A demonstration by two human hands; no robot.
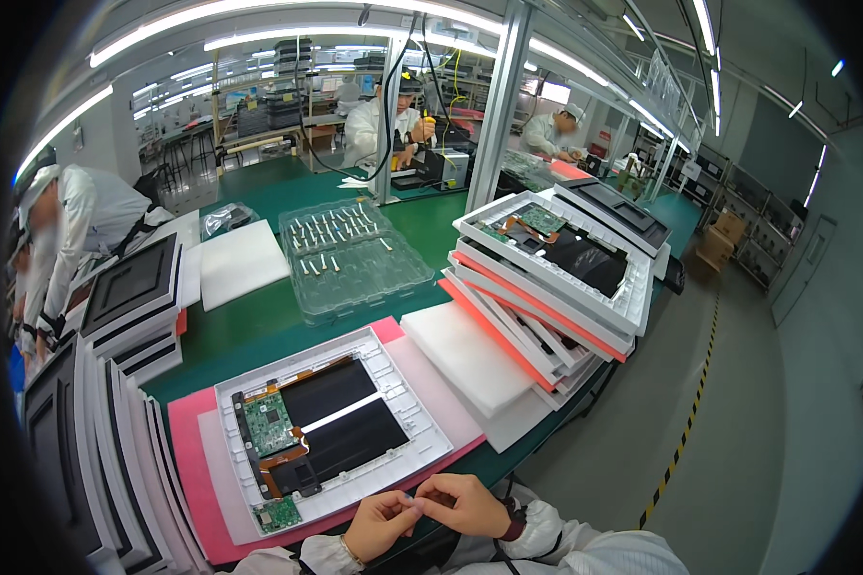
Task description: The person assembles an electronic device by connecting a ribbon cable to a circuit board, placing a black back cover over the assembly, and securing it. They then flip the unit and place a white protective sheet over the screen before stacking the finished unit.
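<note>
Fingers [441, 484] of both hands together: thumb and index tips of the left hand [379, 527] pinched, those of the right hand [465, 506] likewise, the two pairs meeting; cannot tell whether something small sits between them. Hands at the near edge of the green desk [225, 345], just beside the near rim of an open white housing [408, 407]. Housing lies flat, inside up: green board [270, 426] at left, black sheets [331, 391] parted by a white strip [340, 414], brown flex [283, 464], small board [279, 515] at near left corner. Beneath: pink foam [184, 460]. Right: white foam [470, 350], then an uneven stack of housings [640, 302]. Left: stacked black-framed panels [53, 412]. Beyond: clear tray [369, 286], short white cables [337, 225] mostly in its far half. Farther off: co-workers [362, 134] in white
</note>
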